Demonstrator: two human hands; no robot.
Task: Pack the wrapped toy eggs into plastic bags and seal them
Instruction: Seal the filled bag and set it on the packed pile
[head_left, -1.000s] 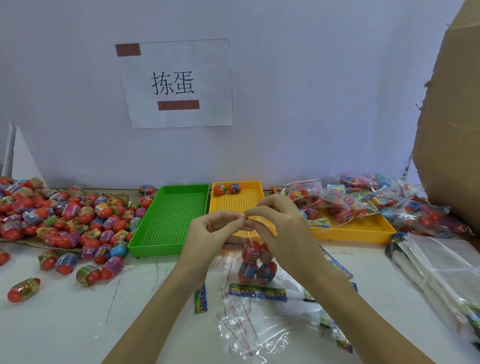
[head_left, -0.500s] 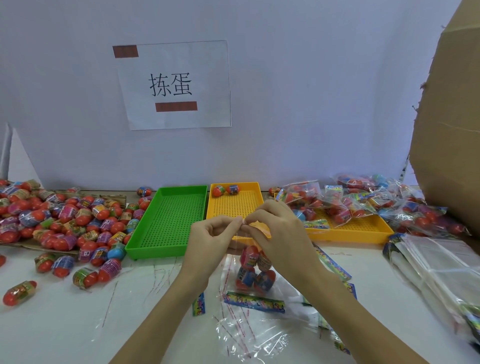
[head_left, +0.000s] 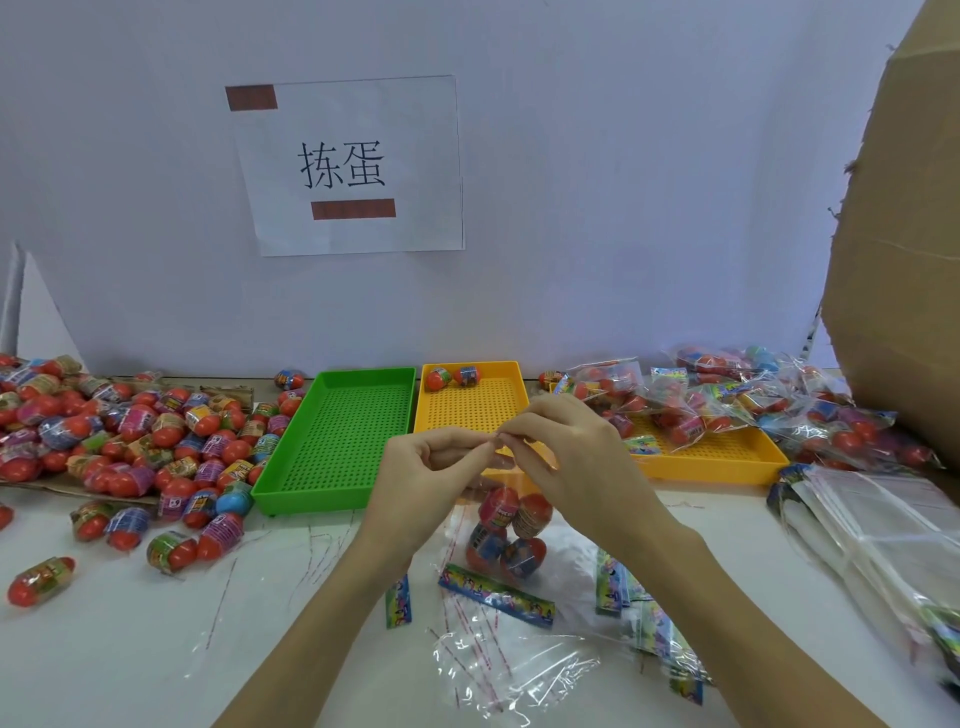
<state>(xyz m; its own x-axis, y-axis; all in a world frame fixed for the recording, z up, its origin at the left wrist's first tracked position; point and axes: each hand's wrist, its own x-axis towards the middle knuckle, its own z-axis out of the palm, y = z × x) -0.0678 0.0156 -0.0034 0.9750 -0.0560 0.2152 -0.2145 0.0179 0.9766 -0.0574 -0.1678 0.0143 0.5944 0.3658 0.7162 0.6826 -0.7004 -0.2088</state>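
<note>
Sealing step: left hand (head_left: 431, 470) and right hand (head_left: 563, 457) pinch the mouth of a clear bag (head_left: 506, 512) hanging above the table with four eggs (head_left: 506, 535) inside; next, press the flap flat.

Two bare forearms reach in from the near edge, sleeveless as far as shown. The left hand (head_left: 431, 467) and right hand (head_left: 566, 457) wear no gloves, rings, watch or bands.
</note>
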